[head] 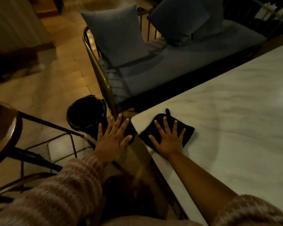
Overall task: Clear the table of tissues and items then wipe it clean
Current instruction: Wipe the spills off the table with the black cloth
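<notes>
Looks late-stage: marble table shows no tissues or items in the visible part, so clearing prob. done; wiping is the step now, far end out of view. Right hand lies flat, fingers spread, pressing black cloth at the table corner. Left hand, just beside it & off the edge, is spread wide, nothing in it. Surface pale, veined. Room dim: grey sofa beyond both hands, stool far left, lined bin just past left fingertips.

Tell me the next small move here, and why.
Probably push the black cloth the short way to the table corner. The right hand presses flat on it beside that corner, while the open left hand hovers just past the edge, with the bin on the floor beyond it.
</notes>
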A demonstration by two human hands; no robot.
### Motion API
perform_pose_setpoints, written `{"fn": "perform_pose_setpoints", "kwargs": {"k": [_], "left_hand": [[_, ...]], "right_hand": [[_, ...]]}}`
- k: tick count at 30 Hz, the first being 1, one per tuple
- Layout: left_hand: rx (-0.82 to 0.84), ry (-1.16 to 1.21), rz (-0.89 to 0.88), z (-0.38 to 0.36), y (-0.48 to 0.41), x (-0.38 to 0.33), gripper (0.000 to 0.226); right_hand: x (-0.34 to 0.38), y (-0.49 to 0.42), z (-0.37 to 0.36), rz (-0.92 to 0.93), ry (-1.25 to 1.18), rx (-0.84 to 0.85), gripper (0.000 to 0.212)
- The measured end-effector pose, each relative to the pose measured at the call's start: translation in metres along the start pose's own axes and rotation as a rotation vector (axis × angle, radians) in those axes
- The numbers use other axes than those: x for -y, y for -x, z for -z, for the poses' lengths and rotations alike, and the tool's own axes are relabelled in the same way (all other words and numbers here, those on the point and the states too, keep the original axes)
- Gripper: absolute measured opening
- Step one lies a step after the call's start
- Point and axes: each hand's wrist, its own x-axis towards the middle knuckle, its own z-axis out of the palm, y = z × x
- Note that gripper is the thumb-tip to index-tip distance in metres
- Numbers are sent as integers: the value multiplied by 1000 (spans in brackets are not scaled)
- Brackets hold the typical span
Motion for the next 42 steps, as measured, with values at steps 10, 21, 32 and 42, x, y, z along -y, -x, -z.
{"fn": "perform_pose_setpoints", "kwargs": {"k": [10, 21, 32, 42], "left_hand": [[120, 71, -249, 7, -116, 47, 70], [265, 415, -176, -19, -160, -23, 82], [332, 892, 69, -42, -166, -36, 49], [137, 1253, 467, -18, -152, 12, 26]], "right_hand": [[28, -60, 6, -45, 2, 2, 84], [-32, -41, 20, -303, -172, -181, 69], [-38, -38, 11, -275, -168, -177, 70], [-16, -58, 17, -151, -226, -132, 71]]}}
